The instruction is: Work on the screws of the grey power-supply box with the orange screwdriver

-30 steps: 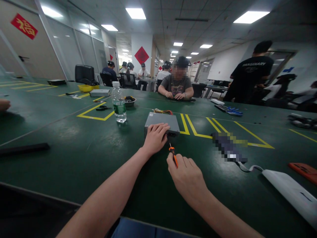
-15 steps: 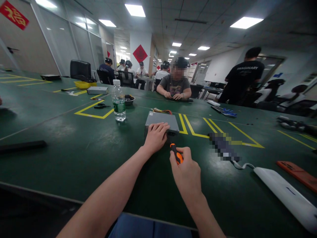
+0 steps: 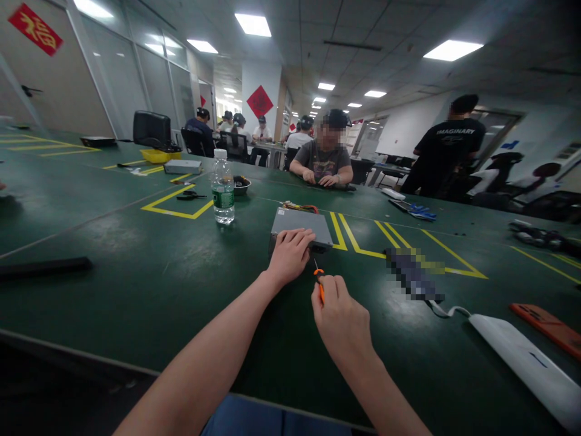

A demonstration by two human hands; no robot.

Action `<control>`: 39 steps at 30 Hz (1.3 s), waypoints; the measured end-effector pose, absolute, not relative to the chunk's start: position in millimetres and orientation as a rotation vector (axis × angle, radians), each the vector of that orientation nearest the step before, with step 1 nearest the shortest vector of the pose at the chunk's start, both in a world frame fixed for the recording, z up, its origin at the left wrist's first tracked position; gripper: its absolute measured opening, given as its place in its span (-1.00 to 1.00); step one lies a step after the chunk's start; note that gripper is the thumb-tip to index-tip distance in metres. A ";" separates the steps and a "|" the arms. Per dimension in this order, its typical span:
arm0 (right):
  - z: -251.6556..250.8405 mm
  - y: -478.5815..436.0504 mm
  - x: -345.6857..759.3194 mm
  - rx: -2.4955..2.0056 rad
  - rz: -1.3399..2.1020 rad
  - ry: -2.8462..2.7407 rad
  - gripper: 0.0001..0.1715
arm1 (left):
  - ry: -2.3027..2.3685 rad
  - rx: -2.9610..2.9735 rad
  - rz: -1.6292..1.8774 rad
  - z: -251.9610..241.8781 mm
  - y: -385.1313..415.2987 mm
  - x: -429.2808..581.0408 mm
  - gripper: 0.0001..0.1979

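Observation:
A grey metal computer power supply (image 3: 302, 221) rests on the green table before me, its colored cables at the far side and a socket on the near face. My left hand (image 3: 290, 254) is closed over its near edge, fingers lying across the top; the thumb is hidden. In my right hand (image 3: 342, 312) is a screwdriver (image 3: 319, 282) with an orange and black handle. Its thin shaft points up toward the near face of the power supply. Whether the tip touches the case I cannot tell.
Left of the power supply stands a water bottle (image 3: 223, 194), with a bowl (image 3: 241, 184) behind it. To the right lie a blurred-out dark object (image 3: 413, 272), a white power bank (image 3: 526, 357) and an orange phone (image 3: 549, 327). Across the table sits a person (image 3: 324, 157).
My right hand has drawn slightly back and turned with the screwdriver, so more of the shaft shows and less of the handle. My left hand stays on the power supply. The view has shifted slightly.

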State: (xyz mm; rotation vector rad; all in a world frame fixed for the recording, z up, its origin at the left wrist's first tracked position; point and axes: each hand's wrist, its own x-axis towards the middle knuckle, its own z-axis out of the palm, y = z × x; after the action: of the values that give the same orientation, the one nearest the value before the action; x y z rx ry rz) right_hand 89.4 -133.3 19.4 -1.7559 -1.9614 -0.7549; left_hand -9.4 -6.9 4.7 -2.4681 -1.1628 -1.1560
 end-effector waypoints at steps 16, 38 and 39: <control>8.3 -121.7 86.4 -1.437 0.942 -0.983 -0.71 | -1.223 -2.476 -1.180 5.9 -8.8 -6.9 -0.68; 15.9 -142.7 143.4 -1.847 0.356 -1.527 -0.74 | -1.228 -2.471 -1.156 6.2 -9.4 -7.5 -0.68; 16.4 -143.8 145.6 -1.865 0.318 -1.540 -0.74 | -1.227 -2.470 -1.156 6.3 -9.5 -7.7 -0.68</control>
State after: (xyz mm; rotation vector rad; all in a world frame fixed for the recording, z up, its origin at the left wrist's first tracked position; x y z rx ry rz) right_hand 145.6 -143.8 16.4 -1.8652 -1.5405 0.3179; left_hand -7.7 -9.5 6.3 -2.4704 -1.2272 -1.1562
